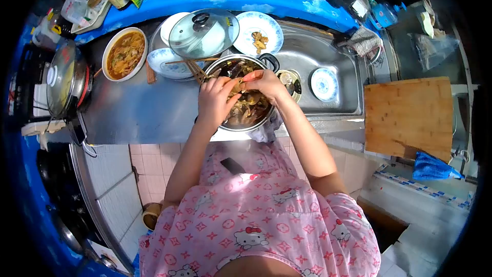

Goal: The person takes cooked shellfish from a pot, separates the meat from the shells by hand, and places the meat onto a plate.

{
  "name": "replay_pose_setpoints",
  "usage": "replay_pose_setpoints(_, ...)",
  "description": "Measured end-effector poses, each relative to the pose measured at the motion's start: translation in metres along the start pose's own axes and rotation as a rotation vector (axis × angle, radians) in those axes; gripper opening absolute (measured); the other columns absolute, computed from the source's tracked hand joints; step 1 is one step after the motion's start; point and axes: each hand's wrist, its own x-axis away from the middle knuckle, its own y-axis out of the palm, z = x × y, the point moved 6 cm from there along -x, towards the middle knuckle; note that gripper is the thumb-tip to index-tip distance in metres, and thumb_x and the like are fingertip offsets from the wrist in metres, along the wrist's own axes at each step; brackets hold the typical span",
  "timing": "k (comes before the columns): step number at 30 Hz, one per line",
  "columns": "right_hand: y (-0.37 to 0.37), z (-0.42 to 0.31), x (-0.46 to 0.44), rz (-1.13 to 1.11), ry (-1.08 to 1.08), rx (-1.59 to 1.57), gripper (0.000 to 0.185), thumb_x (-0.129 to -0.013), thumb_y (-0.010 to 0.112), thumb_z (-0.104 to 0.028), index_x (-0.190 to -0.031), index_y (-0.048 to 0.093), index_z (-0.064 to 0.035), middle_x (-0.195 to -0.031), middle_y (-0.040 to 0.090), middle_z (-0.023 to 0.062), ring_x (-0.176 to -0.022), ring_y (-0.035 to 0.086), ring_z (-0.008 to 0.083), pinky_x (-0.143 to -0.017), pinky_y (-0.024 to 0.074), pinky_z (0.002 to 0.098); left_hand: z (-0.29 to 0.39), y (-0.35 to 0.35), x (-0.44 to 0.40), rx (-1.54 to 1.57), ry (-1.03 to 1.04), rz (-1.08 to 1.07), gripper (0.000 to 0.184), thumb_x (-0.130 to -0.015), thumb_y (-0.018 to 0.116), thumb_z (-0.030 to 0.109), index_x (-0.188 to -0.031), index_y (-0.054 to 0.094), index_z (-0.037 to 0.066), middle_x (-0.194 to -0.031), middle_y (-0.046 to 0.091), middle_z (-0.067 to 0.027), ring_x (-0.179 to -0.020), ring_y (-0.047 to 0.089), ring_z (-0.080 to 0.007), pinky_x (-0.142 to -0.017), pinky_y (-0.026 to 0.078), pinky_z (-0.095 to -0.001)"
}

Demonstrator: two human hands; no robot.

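Both hands meet over a steel pot [211, 67] filled with cooked shellfish [251, 106], some in dark shells. My left hand [215, 100] pinches a small yellowish-brown shellfish [237, 87] above the pot's left side. From the other side my right hand [265, 85] has its fingertips closed on the same piece; the fingers partly hide it. Behind the pot, a blue-and-white plate [277, 26] carries a small heap of shelled meat [260, 42]. Beside the pot's right rim, a round dish with empty shells [290, 82] is partly covered by my right wrist.
A glass lid [215, 25] rests over stacked bowls, with chopsticks [197, 71] nearby. Left stands a bowl of stew [124, 54] and a lidded pan [66, 79]. The sink [338, 66] holds a small plate [324, 84]. A cutting board [408, 115] lies at right.
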Motion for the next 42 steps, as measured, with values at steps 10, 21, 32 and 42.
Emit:
replay_pose_setpoints(10,-0.027,-0.015,0.015,0.282,-0.338,0.341,0.027,-0.073,0.069,-0.011,-0.096,0.061,0.0005,-0.07,0.06,0.0043,-0.062,0.056,0.0113,-0.062,0.0456,0.0258,-0.041,0.048,0.0,0.691,-0.778,-0.068,0.019,-0.08,0.063,0.01,-0.092,0.065,-0.005,-0.075,0.067,-0.0114,-0.064,0.066,-0.0155,-0.048,0.05,-0.0239)
replay_pose_setpoints(21,0.006,0.009,0.014,-0.046,-0.204,-0.143,0.037,-0.084,0.05,0.0,-0.121,0.053,-0.001,-0.076,0.055,-0.0015,-0.071,0.05,0.006,-0.066,0.0425,0.0198,-0.042,0.058,-0.007,0.868,-0.777,-0.112,0.021,-0.082,0.059,0.004,-0.1,0.06,-0.007,-0.085,0.065,-0.0136,-0.067,0.066,-0.0169,-0.047,0.051,-0.0233)
replay_pose_setpoints(32,-0.013,0.004,0.007,-0.001,-0.207,0.045,0.024,-0.085,0.05,-0.004,-0.102,0.063,0.0042,-0.077,0.064,0.0026,-0.064,0.054,0.0066,-0.06,0.0456,0.0217,-0.028,0.062,-0.018,0.921,-0.659,-0.236,0.025,-0.088,0.056,0.01,-0.105,0.06,-0.007,-0.083,0.067,-0.011,-0.067,0.065,-0.0128,-0.045,0.049,-0.0216)
replay_pose_setpoints(42,-0.022,0.011,0.006,0.057,-0.204,0.035,0.017,-0.082,0.054,-0.008,-0.073,0.064,0.0025,-0.061,0.061,0.002,-0.052,0.051,0.0062,-0.05,0.0418,0.0231,-0.025,0.075,-0.026,0.86,-0.677,-0.239,0.018,-0.09,0.054,0.011,-0.091,0.063,-0.005,-0.073,0.065,-0.0061,-0.057,0.06,-0.0079,-0.04,0.044,-0.0199)
